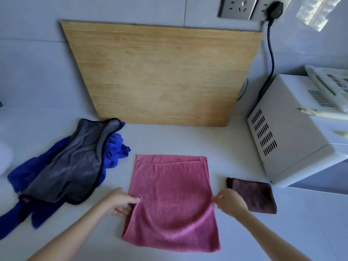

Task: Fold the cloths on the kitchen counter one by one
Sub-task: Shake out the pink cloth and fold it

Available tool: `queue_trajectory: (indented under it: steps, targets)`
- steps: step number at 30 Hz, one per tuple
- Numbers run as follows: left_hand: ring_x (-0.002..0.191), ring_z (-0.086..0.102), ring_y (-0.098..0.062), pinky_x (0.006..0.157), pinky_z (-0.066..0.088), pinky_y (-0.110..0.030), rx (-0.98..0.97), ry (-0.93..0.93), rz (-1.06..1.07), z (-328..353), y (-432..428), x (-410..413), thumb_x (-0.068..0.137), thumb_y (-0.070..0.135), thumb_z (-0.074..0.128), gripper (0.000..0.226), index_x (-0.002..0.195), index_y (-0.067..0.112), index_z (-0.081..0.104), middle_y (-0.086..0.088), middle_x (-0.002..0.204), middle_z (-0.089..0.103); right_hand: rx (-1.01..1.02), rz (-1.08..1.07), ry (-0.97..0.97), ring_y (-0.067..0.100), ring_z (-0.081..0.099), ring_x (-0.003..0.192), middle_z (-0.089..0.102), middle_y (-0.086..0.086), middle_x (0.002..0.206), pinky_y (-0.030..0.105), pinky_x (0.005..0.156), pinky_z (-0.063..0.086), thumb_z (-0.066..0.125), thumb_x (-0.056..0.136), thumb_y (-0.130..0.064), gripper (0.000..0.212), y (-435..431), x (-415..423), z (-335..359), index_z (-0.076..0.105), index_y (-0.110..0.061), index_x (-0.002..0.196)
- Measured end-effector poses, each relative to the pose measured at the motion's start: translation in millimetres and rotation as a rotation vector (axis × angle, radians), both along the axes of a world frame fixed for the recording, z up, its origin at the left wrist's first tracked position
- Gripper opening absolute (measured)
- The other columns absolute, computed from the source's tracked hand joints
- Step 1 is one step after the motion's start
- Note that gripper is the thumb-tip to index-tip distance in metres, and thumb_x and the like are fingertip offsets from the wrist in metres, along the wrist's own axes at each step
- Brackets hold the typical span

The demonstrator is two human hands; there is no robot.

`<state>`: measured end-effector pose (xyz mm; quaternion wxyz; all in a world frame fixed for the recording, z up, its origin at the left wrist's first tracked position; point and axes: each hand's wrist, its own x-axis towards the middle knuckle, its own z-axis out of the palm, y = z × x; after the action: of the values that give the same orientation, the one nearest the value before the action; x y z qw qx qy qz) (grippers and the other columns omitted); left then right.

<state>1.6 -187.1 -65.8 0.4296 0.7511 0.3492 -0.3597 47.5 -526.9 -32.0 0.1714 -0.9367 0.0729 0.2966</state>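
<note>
A pink cloth (173,200) lies on the white counter (188,140) in front of me, its far part folded over so a hemmed edge runs across near the top. My left hand (120,201) pinches its left edge at mid-length. My right hand (228,201) pinches the right edge at the same height. A folded dark maroon cloth (253,195) lies flat just right of my right hand. To the left, a grey cloth with black trim (75,166) is heaped on a crumpled blue cloth (116,147).
A wooden cutting board (162,72) leans against the tiled wall behind the pink cloth. A white microwave (290,136) stands at the right, its black cable running up to a wall socket (273,8).
</note>
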Motion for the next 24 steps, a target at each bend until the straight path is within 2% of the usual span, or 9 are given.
queue_trajectory:
  steps: [2, 4, 5, 7, 9, 12, 14, 18, 24]
  targets:
    - [0.056, 0.059, -0.018, 0.053, 0.045, -0.022, 0.128, -0.038, -0.007, 2.9, 2.0, 18.4, 0.081, 0.040, 0.066, 0.035, 0.085, 0.005, 0.060, -0.010, 0.070, 0.064, -0.021, -0.008, -0.097, 0.029, 0.065, 0.081, 0.057, 0.004, 0.073, 0.028, 0.066, 0.044, 0.049, 0.086, -0.031, 0.026, 14.5, 18.0, -1.1, 0.054, -0.018, 0.064]
    - [0.058, 0.056, -0.019, 0.054, 0.040, -0.025, 0.471, -0.168, -0.203, 3.8, 6.2, 34.9, 0.085, 0.041, 0.057, 0.036, 0.085, 0.005, 0.057, -0.008, 0.071, 0.063, -0.014, -0.011, -0.169, 0.031, 0.065, 0.088, 0.061, 0.008, 0.080, 0.028, 0.066, 0.042, 0.046, 0.086, -0.027, 0.021, 28.2, 36.7, -4.5, 0.058, -0.017, 0.073]
    - [0.066, 0.058, -0.022, 0.058, 0.040, -0.028, 0.613, -0.282, -0.288, 2.4, 6.5, 42.8, 0.087, 0.036, 0.055, 0.030, 0.084, 0.006, 0.055, -0.010, 0.078, 0.064, -0.011, -0.011, -0.200, 0.031, 0.064, 0.091, 0.065, 0.010, 0.088, 0.030, 0.068, 0.043, 0.045, 0.086, -0.025, 0.021, 34.2, 45.6, -6.6, 0.061, -0.014, 0.081]
    - [0.083, 0.060, -0.028, 0.067, 0.042, -0.034, 0.701, -0.535, -0.374, -2.2, 3.8, 60.2, 0.087, 0.024, 0.056, 0.017, 0.083, 0.008, 0.053, -0.012, 0.089, 0.065, -0.008, 0.010, -0.264, 0.031, 0.062, 0.097, 0.067, 0.012, 0.103, 0.032, 0.074, 0.046, 0.043, 0.088, -0.022, 0.024, 45.0, 65.0, -11.4, 0.062, -0.010, 0.098]
    - [0.091, 0.059, -0.028, 0.075, 0.044, -0.034, 0.712, -0.694, -0.521, -7.3, -0.8, 77.0, 0.086, 0.018, 0.059, 0.012, 0.092, 0.009, 0.060, -0.008, 0.096, 0.064, -0.011, 0.056, -0.321, 0.030, 0.059, 0.102, 0.065, 0.012, 0.110, 0.033, 0.080, 0.047, 0.043, 0.089, -0.017, 0.027, 54.2, 82.3, -17.0, 0.060, -0.011, 0.109]
    - [0.098, 0.056, -0.020, 0.076, 0.045, -0.030, 0.672, -0.672, -0.642, -14.5, -3.1, 94.9, 0.086, 0.021, 0.061, 0.018, 0.102, 0.016, 0.060, 0.000, 0.104, 0.059, -0.069, 0.136, -0.323, 0.029, 0.055, 0.105, 0.061, 0.009, 0.114, 0.035, 0.083, 0.047, 0.042, 0.087, -0.007, 0.032, 60.6, 102.3, -27.3, 0.057, -0.013, 0.115]
    - [0.087, 0.057, -0.018, 0.066, 0.042, -0.028, 0.609, -0.616, -0.624, -15.9, -0.7, 102.5, 0.086, 0.023, 0.059, 0.008, 0.091, 0.018, 0.055, 0.001, 0.095, 0.057, -0.085, 0.179, -0.282, 0.028, 0.054, 0.108, 0.060, 0.009, 0.116, 0.035, 0.087, 0.046, 0.047, 0.089, -0.012, 0.028, 59.2, 111.1, -33.0, 0.056, -0.013, 0.115]
    - [0.074, 0.049, -0.015, 0.063, 0.036, -0.025, 0.507, -0.518, -0.647, -13.7, 6.5, 109.2, 0.084, 0.020, 0.061, 0.034, 0.062, 0.026, 0.035, 0.005, 0.078, 0.050, 0.012, 0.141, -0.218, 0.028, 0.058, 0.105, 0.065, 0.007, 0.111, 0.031, 0.083, 0.044, 0.057, 0.082, -0.015, 0.024, 50.7, 118.2, -36.3, 0.063, -0.015, 0.105]
    - [0.057, 0.046, -0.012, 0.053, 0.032, -0.022, 0.367, -0.603, -0.467, 6.0, 21.1, 117.9, 0.078, 0.011, 0.062, 0.034, 0.051, 0.020, 0.044, 0.004, 0.061, 0.054, 0.102, 0.101, -0.396, 0.027, 0.062, 0.084, 0.064, 0.005, 0.090, 0.027, 0.064, 0.036, 0.062, 0.080, -0.012, 0.013, 27.7, 112.4, -29.8, 0.067, -0.016, 0.092]
